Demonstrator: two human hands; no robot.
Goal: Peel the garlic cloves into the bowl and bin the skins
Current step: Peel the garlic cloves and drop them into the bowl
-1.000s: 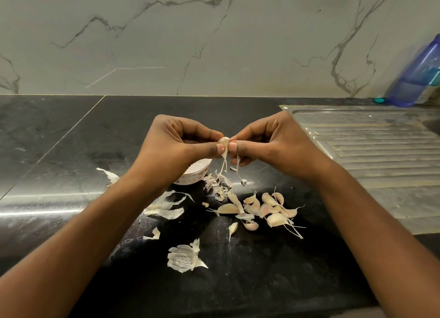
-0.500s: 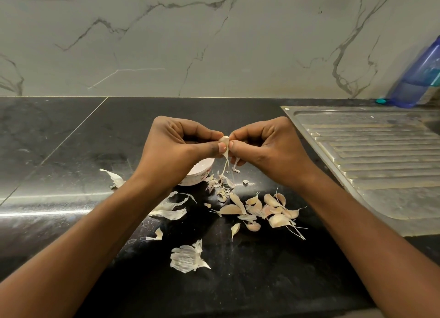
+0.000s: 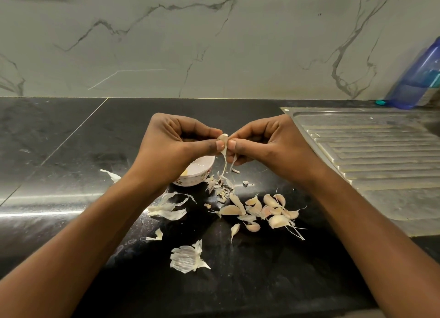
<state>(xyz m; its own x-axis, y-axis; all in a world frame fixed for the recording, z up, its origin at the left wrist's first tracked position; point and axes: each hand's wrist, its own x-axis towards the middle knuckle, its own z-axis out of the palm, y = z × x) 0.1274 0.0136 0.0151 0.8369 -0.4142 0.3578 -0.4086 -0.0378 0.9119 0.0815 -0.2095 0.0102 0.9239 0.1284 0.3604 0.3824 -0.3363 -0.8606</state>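
You are holding one garlic clove (image 3: 223,137) up over the black counter (image 3: 71,155), pinching it from both sides. Your left hand (image 3: 175,141) is gripping it between thumb and forefinger with the other fingers curled in, and your right hand (image 3: 267,142) is pinching it the same way from the right. Thin strips of skin (image 3: 224,161) are hanging down from the clove between your thumbs. The small white bowl (image 3: 192,181) is sitting just beneath your left hand, partly hidden by it, with something pale lying inside. The unpeeled cloves (image 3: 269,210) are lying in a loose heap on the counter, nearer to you and right of the bowl, between your forearms. Papery skins (image 3: 188,258) are lying scattered near and left of that heap. On the right a steel draining board (image 3: 369,155) is adjoining the counter, and a blue bottle (image 3: 419,79) is standing at its far end against the marble wall (image 3: 214,43)
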